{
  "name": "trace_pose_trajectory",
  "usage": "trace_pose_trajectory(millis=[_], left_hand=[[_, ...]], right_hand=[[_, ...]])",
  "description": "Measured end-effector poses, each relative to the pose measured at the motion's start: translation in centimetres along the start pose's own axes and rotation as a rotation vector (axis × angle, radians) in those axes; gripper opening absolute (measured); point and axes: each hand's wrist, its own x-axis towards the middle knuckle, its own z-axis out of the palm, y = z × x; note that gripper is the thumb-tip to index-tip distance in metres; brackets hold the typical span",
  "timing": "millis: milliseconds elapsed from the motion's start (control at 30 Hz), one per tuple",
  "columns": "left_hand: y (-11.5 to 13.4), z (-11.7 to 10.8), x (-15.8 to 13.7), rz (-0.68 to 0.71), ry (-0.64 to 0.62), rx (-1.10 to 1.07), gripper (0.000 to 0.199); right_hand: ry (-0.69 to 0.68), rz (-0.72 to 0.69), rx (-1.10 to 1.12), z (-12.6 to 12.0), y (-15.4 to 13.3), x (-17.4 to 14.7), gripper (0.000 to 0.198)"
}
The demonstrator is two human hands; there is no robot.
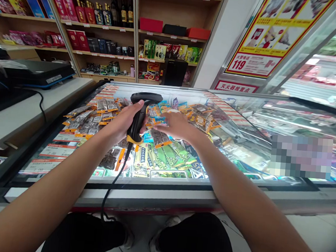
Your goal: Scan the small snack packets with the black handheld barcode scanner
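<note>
My left hand (128,119) is wrapped round the handle of a black and yellow barcode scanner (138,123), its head at the top and its cord hanging down towards me. To the right of the scanner, my right hand (177,125) reaches over the snack packets with its fingers apart. Just below it lies a dark snack packet with an orange edge (159,137). Both hands are above a glass-topped display case full of bagged snacks. Green snack packets (170,155) lie nearer me, and brown snack packets (83,121) are heaped at the left.
Price labels (57,150) line the case's left side. A counter (35,108) with a black device (38,73) stands at the left. Behind the case are shelves (97,26) of bottles and boxes. A red and yellow poster (248,60) hangs at the right.
</note>
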Motion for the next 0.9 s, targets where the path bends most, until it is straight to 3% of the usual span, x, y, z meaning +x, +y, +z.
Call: trace_pose_trajectory(millis=[100,167,300,467,633,900], left_hand=[[-0.2,-0.1,0.0,-0.01,-0.018,0.035,0.045],[-0.3,-0.2,0.0,-0.007,-0.04,0.051,0.046],[-0.4,-0.4,-0.1,-0.001,-0.097,0.112,0.049],[-0.7,-0.3,-0.7,-0.051,-0.235,0.201,0.055],[-1.2,0.3,-1.1,-0.085,-0.353,0.184,0.052],[-1.6,0.4,-0.9,-0.109,-0.355,0.132,0.052]], right_hand=[[-0.141,-0.028,0.172,0.3,-1.1,-0.3,0.058],[-0.12,-0.013,0.335,0.1,-0.8,-0.2,0.049],[0.135,0.126,0.657,-0.5,0.7,0.8,0.023],[0.434,0.261,0.963,-1.3,2.0,1.4,0.022],[0.524,0.286,1.045,-1.6,2.5,1.7,0.026],[0.546,0.261,1.02,-1.1,2.8,2.0,0.025]])
